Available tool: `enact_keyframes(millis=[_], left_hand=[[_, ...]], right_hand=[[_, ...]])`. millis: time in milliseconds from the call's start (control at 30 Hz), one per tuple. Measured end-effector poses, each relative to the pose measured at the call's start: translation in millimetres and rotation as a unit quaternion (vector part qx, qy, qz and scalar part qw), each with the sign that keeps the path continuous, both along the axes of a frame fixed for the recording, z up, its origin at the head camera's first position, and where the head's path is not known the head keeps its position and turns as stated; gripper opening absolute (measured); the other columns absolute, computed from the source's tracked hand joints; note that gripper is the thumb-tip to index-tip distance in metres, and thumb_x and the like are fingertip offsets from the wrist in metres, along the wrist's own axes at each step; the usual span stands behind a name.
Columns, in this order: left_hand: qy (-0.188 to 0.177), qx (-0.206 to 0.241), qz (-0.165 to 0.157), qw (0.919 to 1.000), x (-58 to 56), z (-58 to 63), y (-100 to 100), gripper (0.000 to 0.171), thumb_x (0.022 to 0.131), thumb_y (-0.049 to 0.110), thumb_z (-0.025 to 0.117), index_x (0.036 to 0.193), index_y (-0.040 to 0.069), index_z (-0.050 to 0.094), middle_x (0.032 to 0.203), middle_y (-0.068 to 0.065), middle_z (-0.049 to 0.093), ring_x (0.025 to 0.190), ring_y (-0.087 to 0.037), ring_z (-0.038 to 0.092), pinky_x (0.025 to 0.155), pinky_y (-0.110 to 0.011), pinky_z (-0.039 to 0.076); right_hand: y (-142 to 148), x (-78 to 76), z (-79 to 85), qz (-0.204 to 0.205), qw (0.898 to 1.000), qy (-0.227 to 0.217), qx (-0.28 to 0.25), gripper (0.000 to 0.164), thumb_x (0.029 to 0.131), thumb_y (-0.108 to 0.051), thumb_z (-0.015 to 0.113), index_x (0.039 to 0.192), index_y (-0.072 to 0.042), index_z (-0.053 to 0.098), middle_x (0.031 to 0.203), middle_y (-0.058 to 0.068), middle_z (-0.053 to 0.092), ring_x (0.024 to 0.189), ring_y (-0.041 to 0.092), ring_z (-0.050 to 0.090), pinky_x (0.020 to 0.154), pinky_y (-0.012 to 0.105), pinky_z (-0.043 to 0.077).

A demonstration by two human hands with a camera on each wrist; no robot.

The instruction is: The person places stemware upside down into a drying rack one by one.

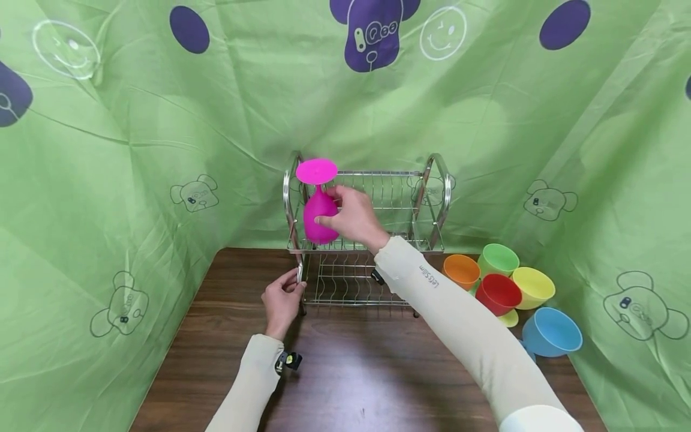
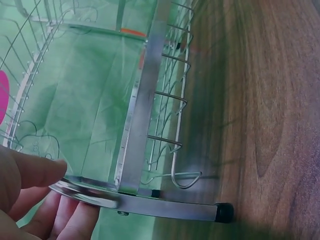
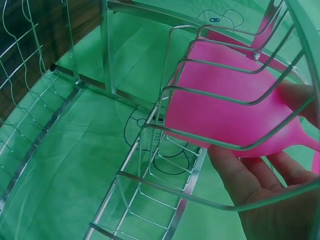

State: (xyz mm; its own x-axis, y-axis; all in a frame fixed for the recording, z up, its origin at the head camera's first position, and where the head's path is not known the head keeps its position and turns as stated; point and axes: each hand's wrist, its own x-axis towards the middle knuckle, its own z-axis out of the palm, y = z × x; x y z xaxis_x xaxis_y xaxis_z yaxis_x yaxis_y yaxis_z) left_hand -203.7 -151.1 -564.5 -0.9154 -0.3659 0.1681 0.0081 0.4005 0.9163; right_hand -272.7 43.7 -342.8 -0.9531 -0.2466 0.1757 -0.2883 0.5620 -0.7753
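A magenta plastic goblet (image 1: pixel 320 217) is upside down at the left end of the upper shelf of a two-tier metal dish rack (image 1: pixel 367 248), its round foot on top. Thumb and fingers of my right hand (image 1: pixel 353 215) grip its bowl from the right. In the right wrist view the goblet (image 3: pixel 220 100) shows behind the rack's wires, with fingers around the bowl. My left hand (image 1: pixel 282 299) pinches the rack's left front leg. The left wrist view shows my left hand (image 2: pixel 45 200) with thumb and fingers around that curved metal frame (image 2: pixel 90 194).
To the right stand several plastic goblets: orange (image 1: pixel 461 271), green (image 1: pixel 499 259), red (image 1: pixel 499 294), yellow (image 1: pixel 533 287) and blue (image 1: pixel 552 332). The dark wooden table (image 1: pixel 345 372) is bounded by a green printed cloth (image 1: pixel 178 144) at the back and sides.
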Motion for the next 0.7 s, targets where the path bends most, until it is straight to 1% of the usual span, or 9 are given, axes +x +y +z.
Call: enact_keyframes(millis=[100,267,400,533,700], left_hand=[[-0.007,0.016,-0.009,0.9998,0.7,1.0,-2.7,0.037,0.087,0.009,0.085,0.124,0.015,0.080,0.109,-0.009,0.082,0.094,-0.026,0.079,0.071,-0.006,0.054],[-0.016,0.034,-0.024,0.9990,-1.2,0.8,-5.1,0.038,0.088,0.007,0.084,0.124,0.015,0.079,0.111,-0.011,0.081,0.096,-0.027,0.078,0.072,-0.008,0.056],[-0.020,0.049,-0.026,0.9983,-2.7,0.4,-6.2,0.038,0.087,0.004,0.082,0.124,0.013,0.079,0.112,-0.013,0.081,0.096,-0.028,0.077,0.072,-0.008,0.056],[-0.029,0.055,-0.025,0.9977,-1.3,3.6,-6.4,0.037,0.087,0.003,0.081,0.123,0.013,0.079,0.113,-0.014,0.081,0.097,-0.028,0.077,0.072,-0.008,0.056],[-0.030,0.068,-0.029,0.9969,0.2,5.6,-6.4,0.036,0.086,0.003,0.081,0.121,0.011,0.079,0.111,-0.014,0.081,0.091,-0.021,0.078,0.070,-0.011,0.058]], right_hand=[[-1.5,-1.4,-2.7,0.000,1.000,0.003,0.002,0.060,0.086,-0.021,0.090,0.138,-0.008,0.064,0.128,0.008,0.072,0.117,0.023,0.069,0.098,0.040,0.063],[-1.9,-2.5,-2.5,-0.006,1.000,-0.001,0.005,0.062,0.086,-0.021,0.089,0.141,-0.008,0.063,0.129,0.009,0.071,0.118,0.024,0.068,0.099,0.040,0.062],[-2.6,-1.7,-1.1,-0.006,1.000,-0.001,0.008,0.061,0.087,-0.021,0.089,0.140,-0.008,0.063,0.129,0.009,0.071,0.118,0.024,0.068,0.099,0.040,0.062],[-2.4,-1.2,-1.1,-0.005,1.000,0.000,0.012,0.062,0.087,-0.022,0.089,0.141,-0.008,0.062,0.130,0.009,0.070,0.119,0.024,0.068,0.099,0.040,0.062],[6.3,3.2,2.9,-0.010,1.000,-0.025,0.000,0.071,0.087,-0.024,0.088,0.149,-0.009,0.056,0.143,0.012,0.064,0.130,0.029,0.064,0.105,0.046,0.060]])
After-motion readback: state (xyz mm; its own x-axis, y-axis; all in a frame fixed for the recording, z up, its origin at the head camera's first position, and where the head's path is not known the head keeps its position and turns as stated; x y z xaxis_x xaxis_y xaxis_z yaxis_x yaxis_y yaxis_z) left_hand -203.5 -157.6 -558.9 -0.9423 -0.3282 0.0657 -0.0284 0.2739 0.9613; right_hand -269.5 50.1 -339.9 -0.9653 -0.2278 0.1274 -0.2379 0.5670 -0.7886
